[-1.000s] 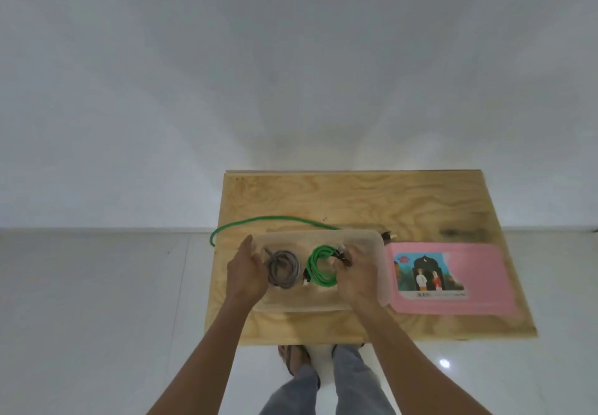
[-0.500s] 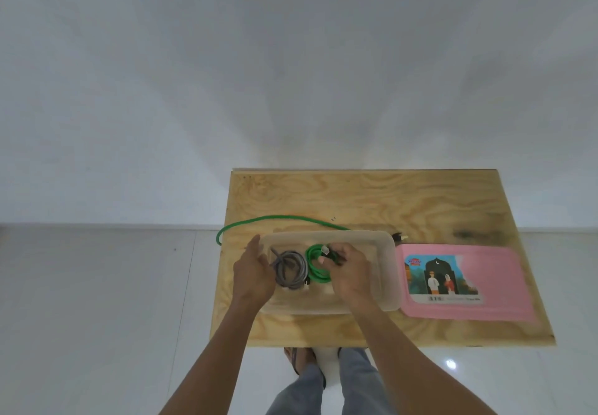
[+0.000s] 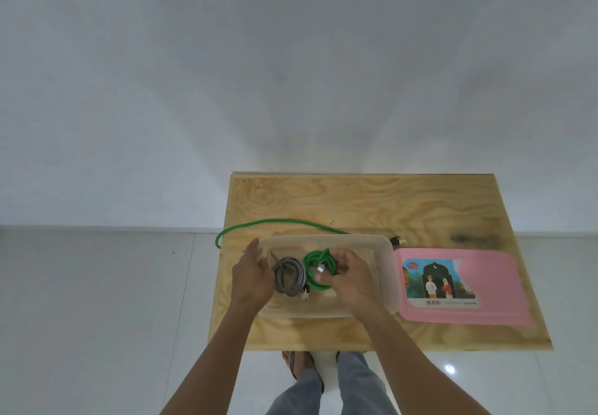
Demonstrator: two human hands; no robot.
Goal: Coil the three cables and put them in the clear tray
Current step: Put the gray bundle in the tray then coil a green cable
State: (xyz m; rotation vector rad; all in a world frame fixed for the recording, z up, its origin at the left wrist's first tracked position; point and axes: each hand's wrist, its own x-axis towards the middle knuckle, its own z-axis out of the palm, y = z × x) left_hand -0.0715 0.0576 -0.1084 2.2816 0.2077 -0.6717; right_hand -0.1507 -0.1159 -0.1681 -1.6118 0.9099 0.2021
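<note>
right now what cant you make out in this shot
- Head view: right hand covers part of the green coil, so its grip is unclear.
- Loose green cable passes behind the clear tray; where it ends is hidden.
- Dark plug: too small to identify.
- Pink lid label text: too small to read.

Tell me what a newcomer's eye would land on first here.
First, the two hands in the clear tray at the table's near edge: the right hand grips a green coil, and the left hand rests at a grey coil. Next, the pink lid lying right of the tray. Then the loose green cable curving behind the tray.
</note>
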